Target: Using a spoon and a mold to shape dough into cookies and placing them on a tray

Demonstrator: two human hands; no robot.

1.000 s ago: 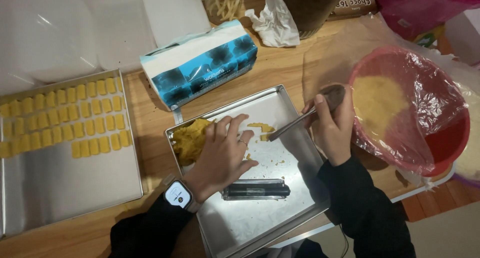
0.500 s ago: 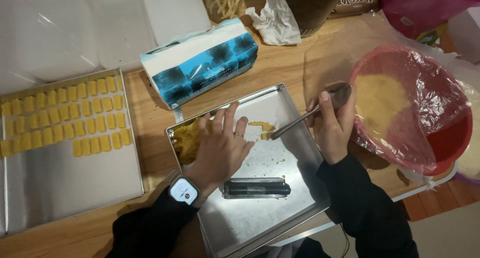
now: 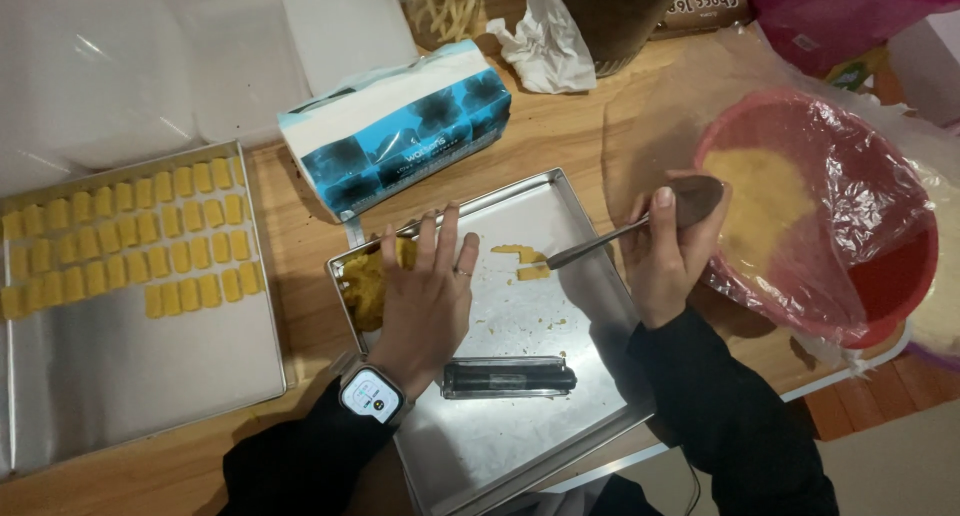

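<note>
Pressing flat with fingers spread wide on the dough (image 3: 365, 288) at 9 o'clock in the tray (image 3: 520, 446), the left hand (image 3: 425, 296) could squash it, while the right hand (image 3: 665, 251), holding the spoon (image 3: 640, 221), might flick crumbs (image 3: 522, 261) out.

yellow dough (image 3: 365, 286); silver tray (image 3: 560, 416); red bowl (image 3: 890, 286); blue-patterned tissue pack (image 3: 395, 131)
</note>
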